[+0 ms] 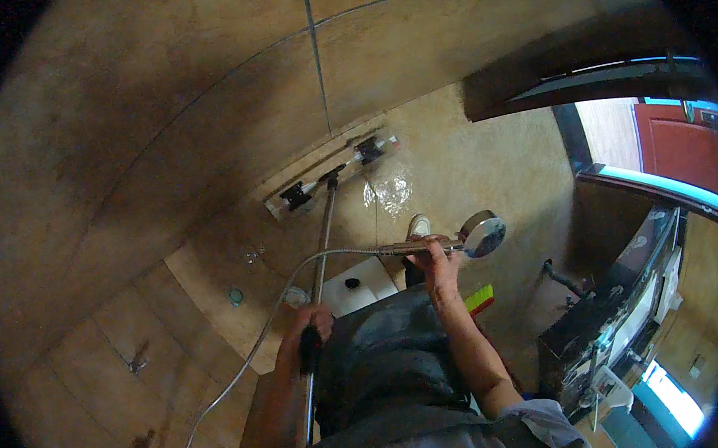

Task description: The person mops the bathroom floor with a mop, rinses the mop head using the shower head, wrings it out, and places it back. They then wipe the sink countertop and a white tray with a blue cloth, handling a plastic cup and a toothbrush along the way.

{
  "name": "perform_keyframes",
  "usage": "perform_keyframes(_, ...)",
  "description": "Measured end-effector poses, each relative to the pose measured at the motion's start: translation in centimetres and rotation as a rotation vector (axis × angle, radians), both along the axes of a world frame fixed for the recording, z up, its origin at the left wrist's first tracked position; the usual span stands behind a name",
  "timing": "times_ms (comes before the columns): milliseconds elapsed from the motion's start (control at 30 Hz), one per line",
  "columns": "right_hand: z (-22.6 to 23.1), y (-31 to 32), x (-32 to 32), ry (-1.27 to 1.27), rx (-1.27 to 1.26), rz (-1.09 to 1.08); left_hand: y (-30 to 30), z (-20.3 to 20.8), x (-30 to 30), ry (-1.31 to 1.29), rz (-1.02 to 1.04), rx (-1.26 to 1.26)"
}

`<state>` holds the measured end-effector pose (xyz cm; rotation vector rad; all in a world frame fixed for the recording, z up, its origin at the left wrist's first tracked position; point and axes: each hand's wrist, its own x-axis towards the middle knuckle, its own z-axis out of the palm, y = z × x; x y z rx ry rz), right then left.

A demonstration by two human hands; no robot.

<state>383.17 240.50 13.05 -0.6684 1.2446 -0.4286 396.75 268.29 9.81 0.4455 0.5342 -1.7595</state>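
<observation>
My left hand (309, 326), partly blurred, is closed around the black grip of a flat mop (325, 235). The mop's metal pole runs away from me to a wide head (313, 185) with two black clamps, which lies on the wet floor along the foot of the wall. In my right hand (437, 267) is a handheld shower head (483, 234), held sideways by its handle with the round face to the right. A silver hose (255, 348) curves from its handle, across the mop pole and down to the lower left. Whether water is flowing cannot be made out.
Wet floor (390, 195) shines beside the mop head. A white fixture with a dark round hole (371, 283) lies ahead of my body. A yellow-green and red brush (481, 300) is to my right, near a dark-edged counter (563, 339). Taps (137, 364) are on the left wall; a doorway opens at right.
</observation>
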Motion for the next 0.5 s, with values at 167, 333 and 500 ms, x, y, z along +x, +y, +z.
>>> perform_keyframes(167,0.1,0.9,0.4,-0.073,0.104,-0.033,0.8,-0.6,-0.5,-0.046,0.054,0.195)
perform_keyframes(333,0.7,2.4,0.1,-0.130,0.119,-0.009,3.5,-3.1,-1.9,-0.069,-0.062,-0.010)
perform_keyframes(500,-1.3,1.9,-0.5,-0.133,0.171,-0.069,0.5,-8.3,-0.7,0.155,-0.009,-0.307)
